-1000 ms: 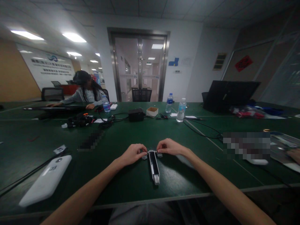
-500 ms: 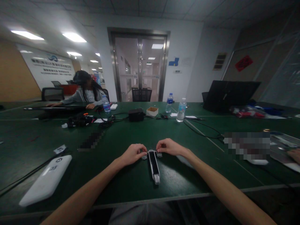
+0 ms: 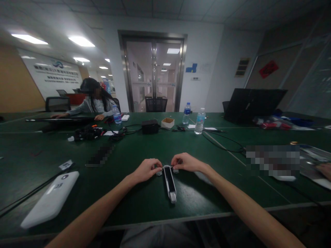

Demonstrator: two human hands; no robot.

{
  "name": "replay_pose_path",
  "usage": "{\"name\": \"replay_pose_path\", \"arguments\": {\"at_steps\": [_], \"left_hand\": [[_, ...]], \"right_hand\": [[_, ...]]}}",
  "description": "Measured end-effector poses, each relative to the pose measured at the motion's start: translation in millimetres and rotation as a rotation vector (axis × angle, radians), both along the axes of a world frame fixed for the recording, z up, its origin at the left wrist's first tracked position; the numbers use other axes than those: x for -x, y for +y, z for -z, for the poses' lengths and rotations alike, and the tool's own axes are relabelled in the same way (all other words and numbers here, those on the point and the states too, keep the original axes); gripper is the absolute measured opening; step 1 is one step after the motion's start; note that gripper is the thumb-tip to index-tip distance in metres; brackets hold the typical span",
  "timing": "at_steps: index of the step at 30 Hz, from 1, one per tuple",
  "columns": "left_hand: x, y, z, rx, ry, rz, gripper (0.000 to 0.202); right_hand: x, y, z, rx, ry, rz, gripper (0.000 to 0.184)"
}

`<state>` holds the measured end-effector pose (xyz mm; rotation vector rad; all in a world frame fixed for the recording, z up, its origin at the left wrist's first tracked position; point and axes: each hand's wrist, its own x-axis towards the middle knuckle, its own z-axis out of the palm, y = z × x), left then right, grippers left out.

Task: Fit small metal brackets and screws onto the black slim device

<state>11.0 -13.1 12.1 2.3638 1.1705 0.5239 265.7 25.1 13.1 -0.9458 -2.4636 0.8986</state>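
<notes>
A long, narrow white-framed object with a black middle point(image 3: 169, 181) lies on the green table in front of me, its pale tab point(image 3: 173, 197) towards me. Small translucent pieces stick out on both sides of its far end, one on the left point(image 3: 159, 172) and one on the right point(image 3: 176, 171). My left hand point(image 3: 148, 168) is closed in a pinch at the far left corner. Opposite it, my right hand point(image 3: 186, 162) pinches at the far right corner. What sits between the fingertips is too small to make out.
A white slab-like case point(image 3: 51, 199) lies to the left. Farther back stand water bottles point(image 3: 199, 121), a small open box point(image 3: 168, 123), a black adapter point(image 3: 150, 126) and cables. Across the table sits a person point(image 3: 94, 100); another person's hand point(image 3: 324, 170) shows at far right.
My right fingers have shifted very slightly to the left at the object's far end. My left hand and the object look the same.
</notes>
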Motion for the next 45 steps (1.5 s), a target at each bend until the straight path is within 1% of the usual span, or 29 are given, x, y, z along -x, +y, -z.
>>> {"name": "replay_pose_path", "arguments": {"at_steps": [5,9,15,19,22,25,27,29,33,36,40,45], "left_hand": [[-0.1,1.2,2.0,-0.035,0.002,-0.002,0.02],[-0.2,1.0,2.3,-0.027,-0.016,0.005,0.021],[-1.0,0.3,1.3,-0.021,-0.019,0.006,0.022],[-1.7,-0.4,-0.3,-0.011,0.002,-0.005,0.023],[-2.1,-1.2,-1.7,-0.011,0.016,-0.009,0.023],[-2.3,-1.7,-2.1,-0.007,0.014,-0.008,0.023],[-2.3,-1.6,-1.6,-0.009,0.007,-0.007,0.023],[-2.2,-1.3,-0.9,-0.018,-0.002,0.0,0.023],[-2.5,-1.5,-1.1,-0.015,-0.001,-0.001,0.022],[-2.8,-2.1,-2.4,0.0,0.006,-0.007,0.023],[-2.7,-1.9,-2.3,0.002,0.007,-0.011,0.023],[-1.6,-0.3,0.7,-0.005,-0.015,0.003,0.024]], "right_hand": [[-1.2,1.7,1.5,0.011,0.012,-0.011,0.018],[1.4,0.8,3.0,-0.011,-0.005,0.018,0.022],[4.7,-3.4,-0.3,-0.037,-0.015,0.01,0.02],[4.5,-4.3,-2.8,-0.064,-0.02,0.004,0.022],[0.3,-0.2,-2.7,-0.158,-0.052,0.039,0.024],[-9.0,9.4,1.5,-0.323,-0.145,0.159,0.022],[-16.6,16.5,5.8,-0.369,-0.239,0.25,0.023],[-22.9,21.8,9.0,-0.34,-0.327,0.283,0.022],[-26.6,23.7,7.5,-0.288,-0.406,0.264,0.016],[-25.1,21.6,4.0,-0.293,-0.422,0.273,0.015],[-24.5,20.0,3.5,-0.301,-0.418,0.267,0.013],[-20.0,13.9,-1.4,-0.254,-0.379,0.266,0.016]]}}
